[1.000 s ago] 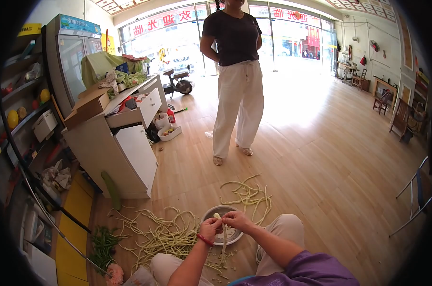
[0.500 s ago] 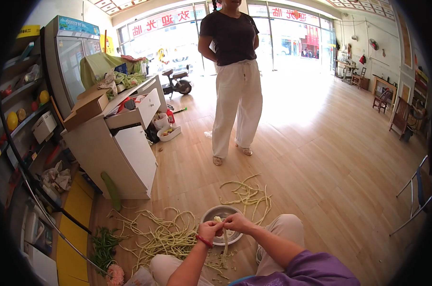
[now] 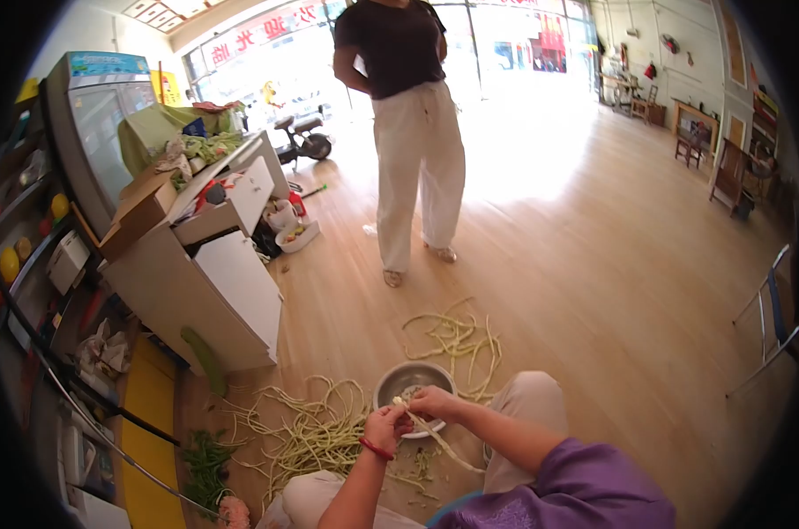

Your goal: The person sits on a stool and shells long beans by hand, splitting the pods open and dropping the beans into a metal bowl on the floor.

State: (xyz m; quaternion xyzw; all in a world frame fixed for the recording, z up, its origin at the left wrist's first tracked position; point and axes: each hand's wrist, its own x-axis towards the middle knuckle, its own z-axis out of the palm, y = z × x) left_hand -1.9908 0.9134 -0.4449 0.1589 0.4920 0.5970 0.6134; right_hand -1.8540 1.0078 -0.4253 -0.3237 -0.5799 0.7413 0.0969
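Observation:
My left hand [image 3: 387, 428], with a red band at its wrist, is closed in a pinch on a long bean [image 3: 449, 448]. The fingers of my right hand [image 3: 435, 404] are closed on the same bean, close to the left fingertips. One pale end sticks up between the hands, while a long length trails down to the right. Both hands are over the near part of a metal bowl [image 3: 392, 383], which has broken pieces inside. A big tangle of long beans [image 3: 316, 441] covers the floor at left, and a smaller bunch [image 3: 457, 339] lies beyond the bowl.
A person in white trousers [image 3: 417, 167] stands ahead. At left are a white cabinet [image 3: 197, 300], a green gourd [image 3: 204, 360] leaning on it, leafy greens [image 3: 207, 467] and shelves. Bean scraps [image 3: 421, 463] lie before the bowl; a folding chair [image 3: 774, 304] stands at right.
The bean's long end has swung from hanging straight down to slanting right. My right hand has shifted slightly right and down in view. The camera view has tilted and shifted.

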